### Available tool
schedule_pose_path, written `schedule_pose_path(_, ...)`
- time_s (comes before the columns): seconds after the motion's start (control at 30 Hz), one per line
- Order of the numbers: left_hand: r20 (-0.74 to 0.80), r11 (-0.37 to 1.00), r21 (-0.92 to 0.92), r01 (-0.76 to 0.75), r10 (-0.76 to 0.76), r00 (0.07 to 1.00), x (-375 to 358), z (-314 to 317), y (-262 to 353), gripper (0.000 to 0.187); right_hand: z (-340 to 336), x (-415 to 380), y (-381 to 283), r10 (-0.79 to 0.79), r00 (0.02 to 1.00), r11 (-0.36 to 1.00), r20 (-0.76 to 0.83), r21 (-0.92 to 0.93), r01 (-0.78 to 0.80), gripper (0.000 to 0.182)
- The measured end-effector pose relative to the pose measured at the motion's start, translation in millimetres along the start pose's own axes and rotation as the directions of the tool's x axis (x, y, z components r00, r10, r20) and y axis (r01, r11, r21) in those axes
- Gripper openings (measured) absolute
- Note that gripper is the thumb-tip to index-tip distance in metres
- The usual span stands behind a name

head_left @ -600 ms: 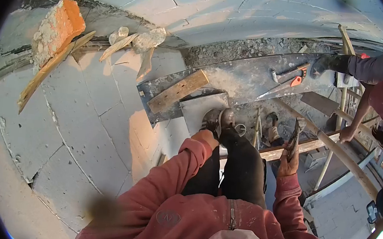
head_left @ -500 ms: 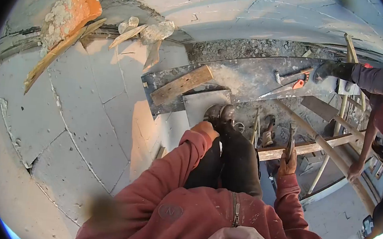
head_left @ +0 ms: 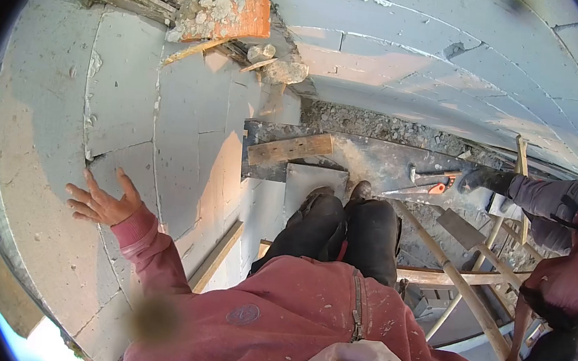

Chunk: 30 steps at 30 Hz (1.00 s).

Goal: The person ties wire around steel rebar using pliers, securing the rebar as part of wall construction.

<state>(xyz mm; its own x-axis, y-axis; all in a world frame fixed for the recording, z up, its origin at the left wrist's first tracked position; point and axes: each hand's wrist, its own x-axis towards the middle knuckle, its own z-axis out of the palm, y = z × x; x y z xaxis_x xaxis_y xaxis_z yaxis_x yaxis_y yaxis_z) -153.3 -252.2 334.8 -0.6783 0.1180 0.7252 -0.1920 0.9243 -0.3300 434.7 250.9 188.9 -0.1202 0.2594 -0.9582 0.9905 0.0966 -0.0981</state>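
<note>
from my remote seat i judge a careless step by the co-worker's boot (head_left: 481, 179) could knock the hammer (head_left: 437, 173), just beside it, off the dark board (head_left: 369, 154). the left hand (head_left: 109, 205) is splayed, empty, near the block wall (head_left: 125, 93); whether it touches, i can't tell. my feed shows no right hand; a smudge (head_left: 156, 318) hides some sleeve (head_left: 156, 254).
</note>
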Motion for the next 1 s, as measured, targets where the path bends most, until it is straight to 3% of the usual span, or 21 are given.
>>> schedule_pose_path(0.07, -0.209, 0.998, 0.057, 0.023, -0.010, 0.978, 41.5, -3.4, -28.5, 0.069, -30.8, 3.6, -17.8, -0.017, 1.000, 1.000, 0.000, -0.026, 0.017, 0.056)
schedule_pose_path(0.2, -0.108, 0.987, 0.035, 0.157, -0.152, 0.982, 85.7, -4.9, -35.3, 0.089, -107.1, 22.8, -69.3, -0.102, 0.994, 0.985, 0.027, -0.136, 0.105, 0.053)
schedule_pose_path(0.27, -0.081, 0.974, 0.177, 0.142, -0.130, 0.988, 88.7, 3.6, -34.6, 0.096, -143.8, 32.2, -105.0, -0.135, 0.990, 0.971, 0.051, -0.194, 0.142, 0.052)
schedule_pose_path(0.53, -0.011, 0.965, 0.175, 0.195, -0.196, 0.981, 84.0, 10.8, -41.0, 0.094, -234.9, 51.6, -261.9, -0.269, 0.952, 0.872, 0.148, -0.383, 0.306, 0.048)
schedule_pose_path(0.57, 0.244, 0.843, 0.503, 0.191, -0.351, 0.904, 95.2, 1.7, -26.4, 0.094, -234.6, 53.5, -285.5, -0.298, 0.940, 0.855, 0.165, -0.392, 0.340, 0.048)
schedule_pose_path(0.6, 0.403, 0.653, 0.751, 0.092, -0.566, 0.719, 104.8, -8.1, -16.4, 0.093, -231.8, 54.2, -310.4, -0.318, 0.931, 0.842, 0.178, -0.398, 0.364, 0.047)
schedule_pose_path(0.63, 0.058, 0.953, 0.184, 0.240, -0.254, 0.965, 75.3, 15.3, -44.3, 0.093, -226.7, 56.3, -333.8, -0.341, 0.920, 0.827, 0.191, -0.404, 0.391, 0.047)
schedule_pose_path(0.8, 0.113, 0.934, 0.263, 0.240, -0.277, 0.954, 70.6, 11.1, -43.9, 0.084, -180.5, 37.4, -438.7, -0.382, 0.894, 0.783, 0.233, -0.431, 0.448, 0.045)
schedule_pose_path(0.9, 0.035, 0.959, 0.208, 0.193, -0.205, 0.978, 70.4, 7.5, -44.2, 0.080, -127.9, -2.9, -511.8, -0.423, 0.860, 0.777, 0.285, -0.374, 0.507, 0.044)
schedule_pose_path(1.0, 0.029, 0.972, 0.177, 0.157, -0.165, 0.986, 74.8, -3.2, -43.6, 0.073, -83.0, -19.5, -572.3, -0.532, 0.748, 0.776, 0.397, -0.125, 0.619, 0.046)
